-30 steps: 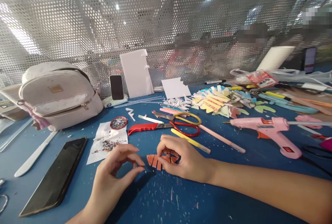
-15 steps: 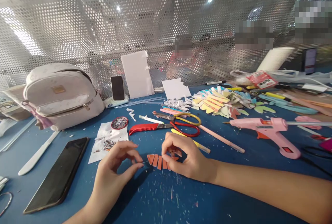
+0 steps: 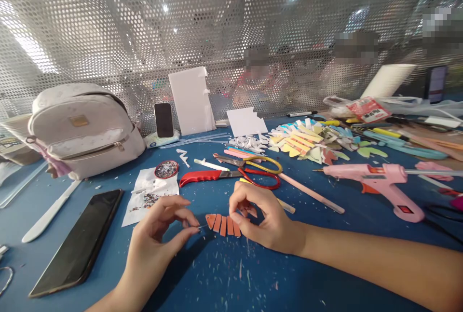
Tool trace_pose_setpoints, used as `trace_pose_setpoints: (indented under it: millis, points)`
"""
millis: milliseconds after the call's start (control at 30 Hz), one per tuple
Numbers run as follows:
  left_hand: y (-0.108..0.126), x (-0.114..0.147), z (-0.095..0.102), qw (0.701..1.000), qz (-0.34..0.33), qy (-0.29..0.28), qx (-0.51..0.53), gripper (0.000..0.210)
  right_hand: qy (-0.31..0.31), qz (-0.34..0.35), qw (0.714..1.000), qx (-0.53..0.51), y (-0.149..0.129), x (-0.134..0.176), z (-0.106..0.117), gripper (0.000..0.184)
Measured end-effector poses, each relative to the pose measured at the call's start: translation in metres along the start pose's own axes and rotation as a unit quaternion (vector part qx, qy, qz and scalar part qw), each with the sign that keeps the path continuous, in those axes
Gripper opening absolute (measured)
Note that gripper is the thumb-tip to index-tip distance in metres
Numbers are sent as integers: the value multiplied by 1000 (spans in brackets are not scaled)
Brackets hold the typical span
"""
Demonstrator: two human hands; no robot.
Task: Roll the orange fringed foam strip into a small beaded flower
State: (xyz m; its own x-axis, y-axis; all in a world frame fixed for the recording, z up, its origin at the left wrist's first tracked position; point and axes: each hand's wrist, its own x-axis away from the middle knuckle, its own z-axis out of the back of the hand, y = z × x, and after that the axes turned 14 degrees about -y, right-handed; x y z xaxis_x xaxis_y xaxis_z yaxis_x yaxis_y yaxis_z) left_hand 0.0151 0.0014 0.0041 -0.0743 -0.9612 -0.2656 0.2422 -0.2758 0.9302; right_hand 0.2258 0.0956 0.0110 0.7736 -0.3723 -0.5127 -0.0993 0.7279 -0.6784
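Saw the left hand with finger and thumb pinched on a thin thread, just left of the orange fish. Found the fish in flat strips on the blue table, between both hands. Guessed at something very light and thin, maybe stiff, easy to snap or knock crooked. Seemed best to hold softly by the edges. Saw the right hand curled over the tail end, hiding it; could not tell about a grip there. Then spotted, from left to right, a white bag, a white knife, a black phone, white paper under a red dish, a red knife, scissors, a yellow pen and a pink glue gun. Looked crowded behind the fish, with red knife and scissors in the way of reaching back.
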Motion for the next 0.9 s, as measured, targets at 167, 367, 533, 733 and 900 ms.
trace_pose_setpoints:
  millis: [167, 367, 533, 733, 900]
  points:
    - [0, 4, -1, 1000, -25, 13, 2, 31, -2, -8, 1000, 1, -1, 0, 0, 6]
    - [0, 5, -1, 999, -41, 21, -9, 31, -6, -16, 1000, -2, -1, 0, 1, 6]
    - [1, 5, -1, 999, -40, 21, -7, 32, -6, -16, 1000, -1, -2, -1, 1, 5]
    - [0, 6, 0, 999, -34, 20, -12, 31, -3, -16, 1000, 2, -3, -1, 2, 5]
    - [0, 6, -1, 999, -31, 20, -12, 30, -2, -12, 1000, 7, -3, -1, 1, 6]
